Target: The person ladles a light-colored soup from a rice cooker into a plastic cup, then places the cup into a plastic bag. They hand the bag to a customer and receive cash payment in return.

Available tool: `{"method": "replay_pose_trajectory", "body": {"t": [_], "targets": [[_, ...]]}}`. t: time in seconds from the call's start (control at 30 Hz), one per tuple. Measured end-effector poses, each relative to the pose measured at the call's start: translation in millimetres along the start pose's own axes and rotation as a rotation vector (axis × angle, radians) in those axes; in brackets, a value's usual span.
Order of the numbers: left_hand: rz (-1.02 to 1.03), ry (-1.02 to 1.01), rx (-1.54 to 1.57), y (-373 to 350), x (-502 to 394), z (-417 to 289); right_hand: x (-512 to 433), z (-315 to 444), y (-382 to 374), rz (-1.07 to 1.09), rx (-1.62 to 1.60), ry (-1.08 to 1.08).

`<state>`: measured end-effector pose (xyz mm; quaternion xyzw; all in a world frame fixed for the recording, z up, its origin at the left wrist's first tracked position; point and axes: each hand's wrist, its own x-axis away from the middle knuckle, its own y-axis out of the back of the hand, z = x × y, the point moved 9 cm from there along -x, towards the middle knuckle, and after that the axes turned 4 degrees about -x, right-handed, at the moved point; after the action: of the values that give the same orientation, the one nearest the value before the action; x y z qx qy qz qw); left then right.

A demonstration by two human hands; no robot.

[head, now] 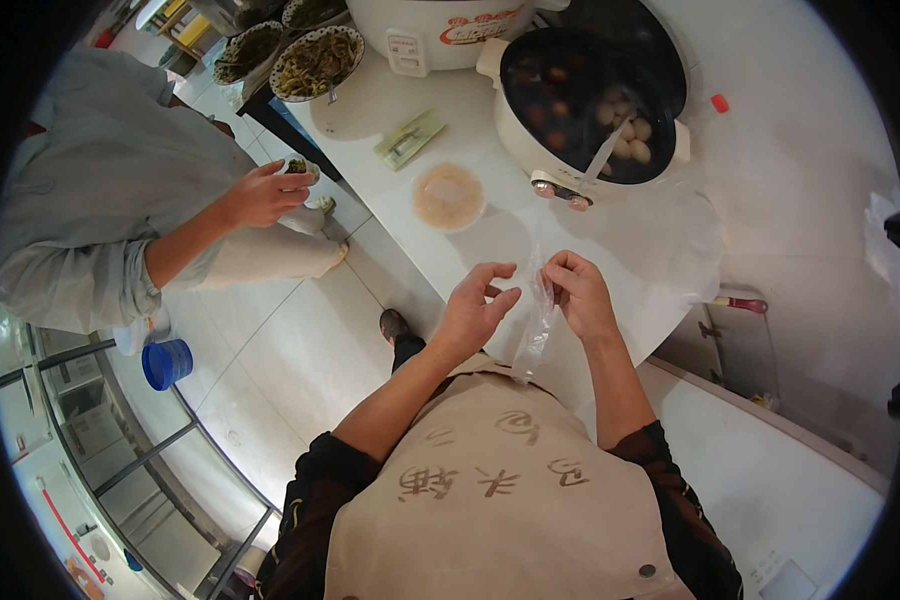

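Observation:
A thin clear plastic bag hangs upright in front of my apron, pinched near its upper part by my right hand. To its left is my left hand, thumb and fingers apart, holding nothing and close to the bag. Beyond my hands on the white counter sits a round lidded tub with pale orange contents. Farther off, a cream electric pot holds eggs in dark liquid. A ladle or spoon with a pale handle leans over its rim.
A green packet lies near a bowl of shredded vegetables with a spoon. Behind stands a white rice cooker. At left a person holds a small container. A blue bucket and a red cap are also visible.

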<state>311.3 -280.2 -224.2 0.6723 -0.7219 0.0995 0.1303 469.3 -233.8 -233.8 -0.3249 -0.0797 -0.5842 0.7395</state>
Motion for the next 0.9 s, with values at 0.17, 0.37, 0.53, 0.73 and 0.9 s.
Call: {"method": "replay_pose_trajectory", "body": {"t": [0.17,0.37,0.53,0.73,0.9], "targets": [[0.091,0.031,0.210,-12.7,-12.1,-19.3,12.9,18.5,-10.5,0.016,0.040,0.109],[0.076,0.158,0.308,-4.3,-12.7,-2.0,21.9,38.6,12.4,-0.170,0.041,0.306],[0.069,0.060,0.356,1.2,-1.8,-9.8,34.7,35.0,18.6,-0.292,0.046,0.172],[0.063,0.069,0.399,-1.1,0.3,-11.1,53.8,27.9,-3.1,-0.220,0.208,-0.024],[0.001,0.079,0.382,7.0,1.6,-15.3,40.7,14.2,-12.0,-0.203,0.541,0.015]]}}
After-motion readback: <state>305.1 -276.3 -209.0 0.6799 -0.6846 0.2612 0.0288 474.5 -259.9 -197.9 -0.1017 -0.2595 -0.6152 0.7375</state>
